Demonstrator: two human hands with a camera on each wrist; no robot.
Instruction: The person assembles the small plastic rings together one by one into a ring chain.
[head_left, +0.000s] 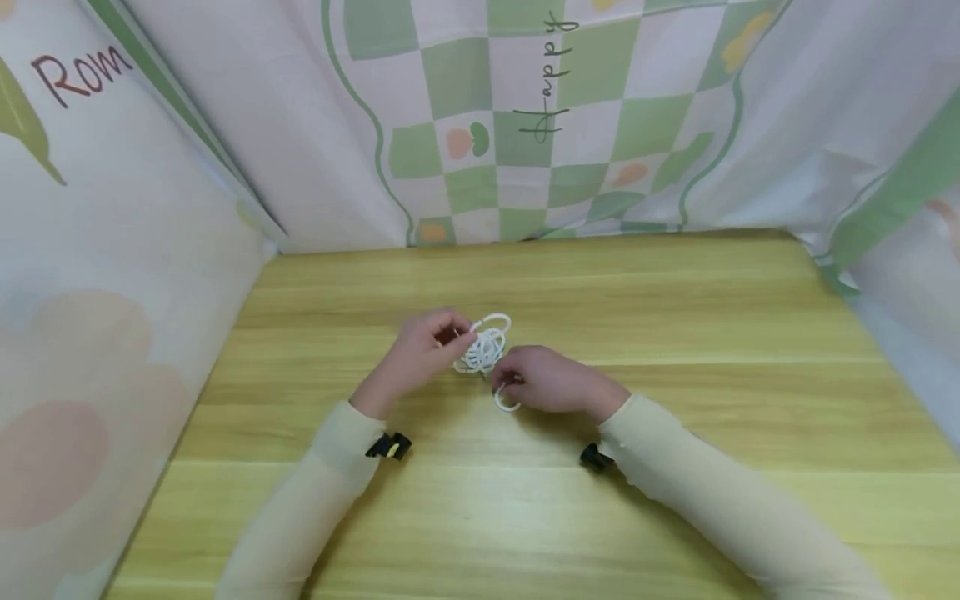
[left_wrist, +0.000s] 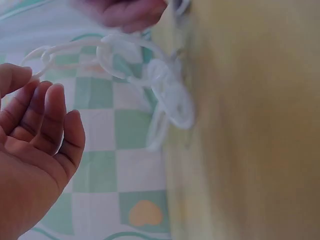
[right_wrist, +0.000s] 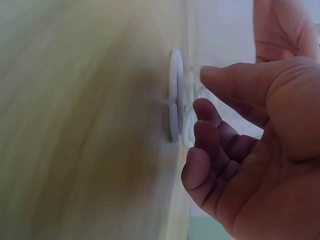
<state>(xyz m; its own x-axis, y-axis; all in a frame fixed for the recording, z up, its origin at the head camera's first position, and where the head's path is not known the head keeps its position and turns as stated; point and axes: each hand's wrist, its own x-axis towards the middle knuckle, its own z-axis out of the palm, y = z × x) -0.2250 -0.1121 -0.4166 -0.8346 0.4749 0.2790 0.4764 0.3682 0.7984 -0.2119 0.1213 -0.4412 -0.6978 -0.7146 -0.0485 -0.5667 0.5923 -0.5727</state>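
My left hand (head_left: 420, 354) pinches the end of a white plastic ring (head_left: 495, 319) between thumb and fingertips. In the left wrist view, that ring (left_wrist: 36, 54) hangs in a chain of linked white rings (left_wrist: 170, 95), partly lifted off the table. Seen from the head, the rest forms a tangled pile (head_left: 482, 354) between the hands. Beside it, my right hand (head_left: 547, 379) hovers with thumb and fingers apart. One white ring (right_wrist: 173, 95) lies just beyond its fingertips in the right wrist view, with nothing visible in its grasp.
A wood-grain table (head_left: 480, 517) lies under both hands. Curtains with a green check print (head_left: 517, 158) hang along its far edge, and a printed white cloth (head_left: 97, 333) borders the left side. Black wrist straps (head_left: 390, 446) show at the sleeves.
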